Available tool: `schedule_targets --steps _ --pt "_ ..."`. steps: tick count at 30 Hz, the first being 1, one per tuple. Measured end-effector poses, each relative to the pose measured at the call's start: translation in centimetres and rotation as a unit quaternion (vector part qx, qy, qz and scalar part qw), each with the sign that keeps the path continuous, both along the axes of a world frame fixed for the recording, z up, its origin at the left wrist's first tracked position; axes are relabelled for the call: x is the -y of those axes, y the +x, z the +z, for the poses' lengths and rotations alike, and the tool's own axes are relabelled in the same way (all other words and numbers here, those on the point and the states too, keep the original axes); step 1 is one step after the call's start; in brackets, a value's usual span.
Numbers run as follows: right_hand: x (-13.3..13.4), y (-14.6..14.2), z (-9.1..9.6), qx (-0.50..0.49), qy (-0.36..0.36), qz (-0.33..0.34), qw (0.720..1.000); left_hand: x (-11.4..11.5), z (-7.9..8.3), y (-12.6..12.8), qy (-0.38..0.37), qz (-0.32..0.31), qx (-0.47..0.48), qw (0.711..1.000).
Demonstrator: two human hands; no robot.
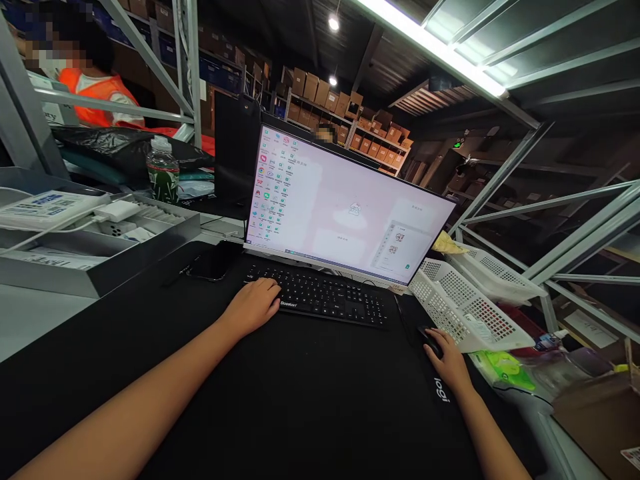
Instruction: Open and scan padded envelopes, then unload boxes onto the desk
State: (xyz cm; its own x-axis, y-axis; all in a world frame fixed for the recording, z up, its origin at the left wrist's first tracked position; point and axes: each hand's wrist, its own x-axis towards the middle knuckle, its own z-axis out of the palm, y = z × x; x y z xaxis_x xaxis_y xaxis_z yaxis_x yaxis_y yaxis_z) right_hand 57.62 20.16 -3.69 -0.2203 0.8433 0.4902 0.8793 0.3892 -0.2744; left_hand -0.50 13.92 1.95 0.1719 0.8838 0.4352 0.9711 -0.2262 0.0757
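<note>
The left hand (253,305) is laid on the left end of a black keyboard (330,297), palm down, with its fingers (273,303) loosely bent over the keys and released, nothing being grasped. The right hand (450,360) is cupped over a dark mouse (429,337), which is lightly grasped by the fingers, only its front tip being visible beyond them. Both keyboard and mouse are placed on a wide black desk mat (300,387) by which most of the bench (30,313) is covered; the mouse is found to the right of the keyboard, near the mat's right edge.

Just behind the keyboard a lit monitor (345,210) is set upright, with desktop icons shown along its left side. A dark phone (213,265) is laid flat beside the keyboard's left rear corner.

To the right of the mouse, a white perforated basket (465,310) is tilted, and a green packet (505,370) is seen below it. To the left, a grey tray (125,257) with white items in it is placed on the bench, and a plastic bottle (163,170) is stood upright behind it. A person in an orange vest (97,97) is seen beyond the metal racking at the far left.
</note>
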Motion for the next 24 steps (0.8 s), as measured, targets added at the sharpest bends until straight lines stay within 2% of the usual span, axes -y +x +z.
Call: schedule_targets --steps 7,17,24 --pt "0.2 -0.1 0.2 0.017 -0.009 0.002 1.000 0.0 0.1 0.1 0.003 -0.005 0.004 1.000" --pt "-0.9 1.5 -1.0 0.031 -0.001 -0.002 1.000 0.1 0.1 0.1 -0.006 0.002 0.001 1.000" --pt "-0.5 1.0 -0.5 0.021 -0.010 -0.012 1.000 0.1 0.0 0.1 -0.004 -0.004 0.006 1.000"
